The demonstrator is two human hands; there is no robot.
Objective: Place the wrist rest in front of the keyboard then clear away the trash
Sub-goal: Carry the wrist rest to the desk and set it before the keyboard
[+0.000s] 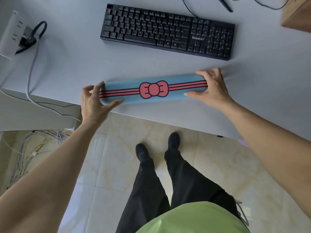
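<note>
Head view: both hands grasp the blue wrist rest (152, 89), left hand (94, 103) on its left end, right hand (210, 89) on its right, near the desk (75, 68) edge, apart from the black keyboard (168, 31).

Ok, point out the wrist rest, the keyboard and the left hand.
wrist rest (153, 89): head view, pink bow at its middle.
keyboard (168, 31): head view, main key block.
left hand (94, 103): head view, back of the hand.

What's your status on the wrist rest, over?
Left hand and right hand grip the ends of the blue padded wrist rest with pink bow. Near desk edge, apart from black keyboard. Path between clear.
</note>
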